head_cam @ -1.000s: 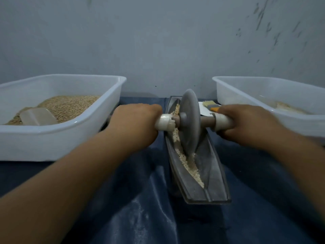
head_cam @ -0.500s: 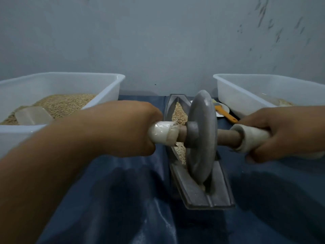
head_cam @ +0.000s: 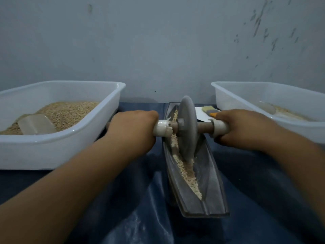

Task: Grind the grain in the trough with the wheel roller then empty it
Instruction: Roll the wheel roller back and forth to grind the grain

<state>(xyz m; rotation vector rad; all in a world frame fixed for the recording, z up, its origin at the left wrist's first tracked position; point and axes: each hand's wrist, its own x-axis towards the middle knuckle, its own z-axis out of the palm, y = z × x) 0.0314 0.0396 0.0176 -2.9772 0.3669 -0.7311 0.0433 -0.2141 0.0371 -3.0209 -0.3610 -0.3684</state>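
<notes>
Wheel roller (head_cam: pixel 187 128) rolled farther up trough (head_cam: pixel 209 175), grain (head_cam: pixel 190 175) uncovered

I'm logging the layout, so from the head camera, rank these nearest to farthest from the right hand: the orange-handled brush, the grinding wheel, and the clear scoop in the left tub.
From the right hand:
1. Orange-handled brush, just beyond the knuckles, on a white sheet.
2. Grinding wheel, to the hand's left, standing in the trough.
3. Clear scoop, far left, lying on the grain in the left tub.

No readable text, label, brand, number or sign appears anywhere. The white card (head_cam: pixel 202 114) just right of the wheel roller (head_cam: pixel 187 128) looks blank, though it is dim and partly hidden.
</notes>
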